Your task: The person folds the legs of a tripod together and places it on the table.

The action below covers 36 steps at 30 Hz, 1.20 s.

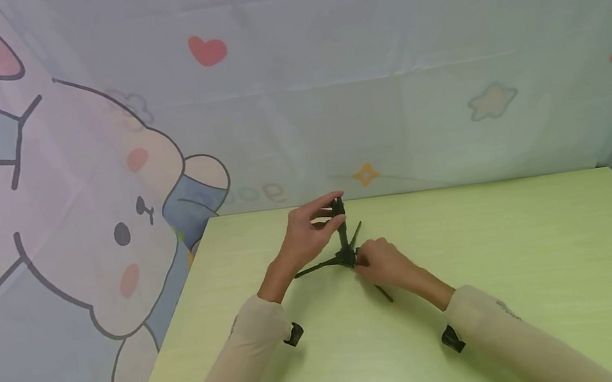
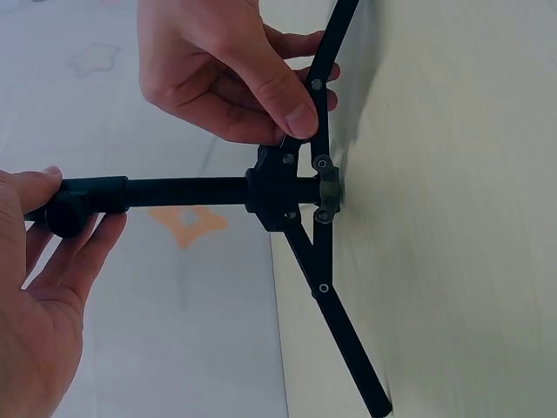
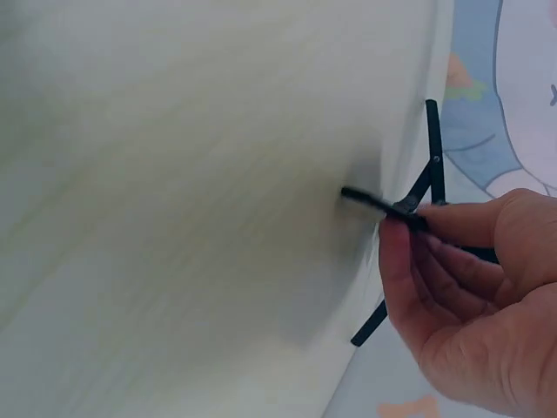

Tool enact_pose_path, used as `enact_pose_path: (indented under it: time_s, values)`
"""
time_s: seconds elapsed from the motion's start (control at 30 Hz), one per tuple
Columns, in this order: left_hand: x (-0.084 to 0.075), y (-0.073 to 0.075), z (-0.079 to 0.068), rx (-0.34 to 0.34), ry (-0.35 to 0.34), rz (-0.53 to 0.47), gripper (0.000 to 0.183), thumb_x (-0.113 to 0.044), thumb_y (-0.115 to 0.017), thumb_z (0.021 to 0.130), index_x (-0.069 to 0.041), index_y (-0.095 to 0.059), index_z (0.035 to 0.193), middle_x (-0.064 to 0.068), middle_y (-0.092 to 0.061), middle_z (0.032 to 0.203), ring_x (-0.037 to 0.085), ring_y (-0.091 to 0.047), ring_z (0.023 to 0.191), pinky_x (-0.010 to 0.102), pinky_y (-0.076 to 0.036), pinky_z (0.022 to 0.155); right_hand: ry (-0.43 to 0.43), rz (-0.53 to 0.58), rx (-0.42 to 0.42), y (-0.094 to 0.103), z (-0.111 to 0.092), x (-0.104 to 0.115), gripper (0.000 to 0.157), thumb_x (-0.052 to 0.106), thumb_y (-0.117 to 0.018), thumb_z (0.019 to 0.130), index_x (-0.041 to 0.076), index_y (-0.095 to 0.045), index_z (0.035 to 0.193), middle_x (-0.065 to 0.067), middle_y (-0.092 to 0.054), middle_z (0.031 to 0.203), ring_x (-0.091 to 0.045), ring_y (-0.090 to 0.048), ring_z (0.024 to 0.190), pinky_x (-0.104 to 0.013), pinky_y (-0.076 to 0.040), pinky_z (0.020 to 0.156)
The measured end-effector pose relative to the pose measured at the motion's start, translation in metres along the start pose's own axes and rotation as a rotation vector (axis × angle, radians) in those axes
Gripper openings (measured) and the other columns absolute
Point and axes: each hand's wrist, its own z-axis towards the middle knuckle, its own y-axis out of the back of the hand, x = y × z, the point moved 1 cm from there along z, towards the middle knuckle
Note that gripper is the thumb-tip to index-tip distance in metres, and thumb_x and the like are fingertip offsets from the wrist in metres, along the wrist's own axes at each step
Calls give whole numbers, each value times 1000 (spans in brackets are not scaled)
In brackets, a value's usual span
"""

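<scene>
A small black tripod (image 1: 344, 237) stands upright on the table, its three legs spread out. My left hand (image 1: 310, 232) grips the top of its centre column, thumb on one side and fingers on the other; the left wrist view shows a round knob (image 2: 67, 214) there. Low on the tripod, my right hand (image 1: 383, 263) pinches one leg near the hub between thumb and fingers. In the right wrist view that leg (image 3: 370, 200) sticks out past the fingertips, and the hand hides most of the hub. Another leg (image 2: 352, 348) reaches down to the tabletop in the left wrist view.
The pale green table (image 1: 528, 291) extends widely around the tripod. Behind it hangs a cloth backdrop (image 1: 331, 116) with a cartoon rabbit and hearts. Each sleeve has a black wrist device (image 1: 294, 334) strapped near the cuff.
</scene>
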Motion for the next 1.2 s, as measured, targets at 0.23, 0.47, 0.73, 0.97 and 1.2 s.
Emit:
enact_pose_path:
  time_s: [0.23,0.47,0.73,0.97,1.2]
  values:
    - [-1,-2,1,-11,-43,33,44,-5,-74,97,-10,-66,141,12,-67,133,24,-72,109,28,-61,85,-69,-78,-61,-7,1,6,45,0,-64,90,17,-42,55,11,-31,49,-6,-29,44,-21,-23,41]
    - [-2,-2,1,-3,-79,99,41,-3,-73,97,-6,-67,138,14,-71,125,24,-74,104,25,-61,81,-84,-96,-117,-14,0,6,44,-1,-63,89,18,-42,55,9,-32,51,-7,-30,44,-22,-24,39]
    - [-5,2,3,0,-93,155,41,-3,-74,97,-4,-67,138,19,-73,121,27,-75,104,24,-61,80,-92,-116,-195,-13,2,9,49,4,-66,95,18,-42,55,8,-33,53,-8,-32,46,-23,-27,41]
    - [-8,6,2,-6,-101,165,41,-4,-74,97,-4,-67,138,19,-74,117,28,-75,103,23,-61,79,-30,-115,-309,-11,3,16,38,4,-70,95,11,-56,61,5,-45,55,-9,-39,45,-23,-32,42]
    - [-10,10,1,-20,-99,185,41,-4,-74,97,-4,-67,137,16,-75,115,26,-75,103,22,-60,78,82,-114,-419,-13,1,18,19,1,-73,93,3,-71,74,1,-60,62,-8,-45,49,-24,-39,46]
